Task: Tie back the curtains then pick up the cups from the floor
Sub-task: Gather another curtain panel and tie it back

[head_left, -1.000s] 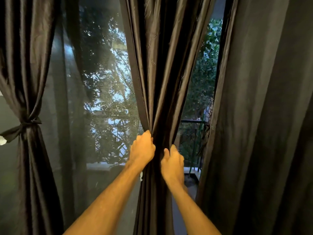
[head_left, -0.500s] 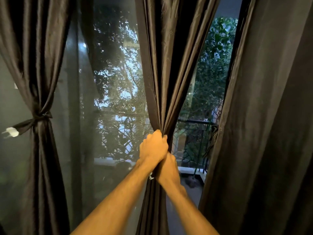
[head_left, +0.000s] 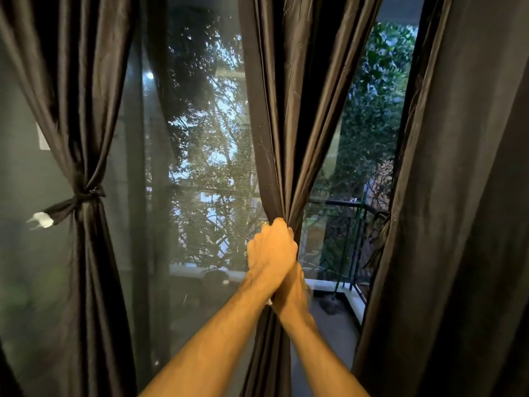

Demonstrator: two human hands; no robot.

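Observation:
A dark brown middle curtain [head_left: 286, 110] hangs in front of the window, bunched into a narrow bundle at waist height. My left hand [head_left: 272, 247] is closed around that bundle. Just below and partly behind it, my right hand [head_left: 292, 290] also grips the gathered cloth; its fingers are hidden. A left curtain [head_left: 77, 96] is bound at its middle with a dark tie-back [head_left: 83, 196] that has a white tag at its end. A right curtain [head_left: 458, 196] hangs loose. No cups are in view.
Behind the curtains are a mesh-screened window pane [head_left: 200, 167] on the left and an open gap to a balcony with a black railing [head_left: 340, 203] and trees. A mop head [head_left: 329, 306] lies on the balcony floor.
My two hands were side by side on the middle curtain; now they sit stacked, left over right, and the cloth is gathered tighter. The view has shifted left.

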